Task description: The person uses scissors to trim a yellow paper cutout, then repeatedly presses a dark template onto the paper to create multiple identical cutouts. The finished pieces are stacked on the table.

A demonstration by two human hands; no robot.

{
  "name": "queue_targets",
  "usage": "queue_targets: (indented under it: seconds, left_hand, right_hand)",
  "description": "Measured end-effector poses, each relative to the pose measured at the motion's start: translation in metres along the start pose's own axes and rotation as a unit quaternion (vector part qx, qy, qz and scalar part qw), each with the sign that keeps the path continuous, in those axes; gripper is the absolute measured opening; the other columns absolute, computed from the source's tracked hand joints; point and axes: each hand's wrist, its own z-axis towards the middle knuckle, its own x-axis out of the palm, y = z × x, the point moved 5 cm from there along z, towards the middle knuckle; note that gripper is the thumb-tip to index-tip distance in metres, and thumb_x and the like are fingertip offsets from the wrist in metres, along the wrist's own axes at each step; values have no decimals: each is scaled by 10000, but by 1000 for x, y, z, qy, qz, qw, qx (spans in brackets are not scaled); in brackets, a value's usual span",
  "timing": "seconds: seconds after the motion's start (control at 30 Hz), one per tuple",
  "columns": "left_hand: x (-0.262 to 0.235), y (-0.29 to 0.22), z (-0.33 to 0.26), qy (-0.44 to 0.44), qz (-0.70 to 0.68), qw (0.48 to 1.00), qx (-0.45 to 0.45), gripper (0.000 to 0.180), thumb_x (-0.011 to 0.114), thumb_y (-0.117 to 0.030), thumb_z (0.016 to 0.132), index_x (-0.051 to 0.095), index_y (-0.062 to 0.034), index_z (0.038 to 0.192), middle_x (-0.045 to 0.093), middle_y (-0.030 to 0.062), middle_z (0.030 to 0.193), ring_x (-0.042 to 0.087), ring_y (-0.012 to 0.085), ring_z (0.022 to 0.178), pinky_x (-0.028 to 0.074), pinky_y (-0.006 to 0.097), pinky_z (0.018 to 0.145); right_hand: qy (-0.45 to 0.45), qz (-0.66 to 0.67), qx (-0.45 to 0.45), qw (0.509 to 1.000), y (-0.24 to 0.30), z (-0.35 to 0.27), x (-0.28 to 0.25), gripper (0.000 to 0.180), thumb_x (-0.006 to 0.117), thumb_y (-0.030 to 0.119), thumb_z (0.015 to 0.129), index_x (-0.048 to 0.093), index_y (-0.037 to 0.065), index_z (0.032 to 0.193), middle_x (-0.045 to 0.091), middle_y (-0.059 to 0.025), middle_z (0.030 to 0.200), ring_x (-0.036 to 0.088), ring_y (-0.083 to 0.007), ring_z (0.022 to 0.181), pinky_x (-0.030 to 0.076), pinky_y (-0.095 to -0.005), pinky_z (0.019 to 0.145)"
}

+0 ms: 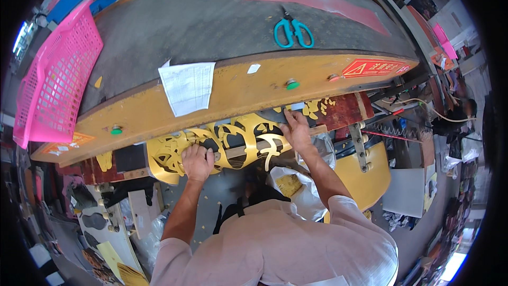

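Note:
A yellow sheet full of cut-out holes (248, 142) hangs over the front edge of the machine's work bed in loose, curling strips. My left hand (198, 162) lies on its left part with the fingers bent and closed over the material. Farther right, my right hand (298, 131) reaches to the bed by the sheet's right end. Its index finger is stretched forward and the thumb stands apart; nothing shows in its grasp. Small yellow cut pieces (313, 108) lie on the red board just beyond that hand. Parts of the sheet under the machine's beam are hidden.
An orange machine beam (238, 92) with buttons spans above my hands. On its grey top are teal scissors (286, 34) and a pink strip (312, 0). A pink basket (61, 77) stands at left. Below my right forearm sits a white sack (308, 198) containing yellow scraps.

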Motion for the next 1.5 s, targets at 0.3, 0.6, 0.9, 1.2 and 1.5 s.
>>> queue_targets:
  seconds: [0.3, 0.6, 0.9, 1.2, 1.5]
  left_hand:
    - [-15, -13, -33, -10, -42, 999, -1, 192, 735, -258, 880, 637, -115, 798, 591, 95, 864, 587, 332, 877, 429, 474, 854]
    - [-42, -44, -110, -5, -48, 999, 12, 155, 745, -203, 850, 627, -124, 787, 552, 82, 803, 571, 320, 787, 430, 468, 786]
    - [-63, -69, -182, 15, -56, 998, 6, 157, 755, -192, 836, 623, -135, 772, 567, 68, 803, 575, 299, 779, 431, 452, 774]
    - [-70, -74, -201, -31, -66, 997, 13, 175, 755, -201, 840, 609, -133, 773, 564, 61, 805, 572, 291, 779, 439, 450, 769]
    - [-48, -50, -157, -16, -26, 999, 22, 204, 743, -232, 855, 596, -130, 755, 567, 68, 800, 582, 307, 797, 447, 461, 769]
  right_hand:
    - [-9, -13, -9, 1000, -10, 23, 2, 405, 818, 268, 892, 794, 60, 1239, 708, -188, 1239, 634, -397, 1167, 526, -480, 1017]
    - [100, -41, 38, 993, 17, -15, -37, 548, 848, 364, 885, 750, 65, 1333, 700, -195, 1254, 642, -363, 1209, 535, -453, 1033]
    - [58, 55, 65, 995, 18, -51, -30, 210, 669, 160, 1011, 750, 23, 1148, 747, -209, 1075, 731, -404, 939, 590, -464, 883]
    - [-10, -1, 250, 968, -90, -124, -103, 496, 732, 245, 1011, 656, -53, 1400, 755, -197, 1214, 734, -268, 1108, 590, -376, 920]
    - [-20, 162, 282, 945, -46, -175, -80, 368, 739, 190, 993, 737, -13, 1301, 736, -156, 1238, 734, -200, 1030, 581, -336, 906]
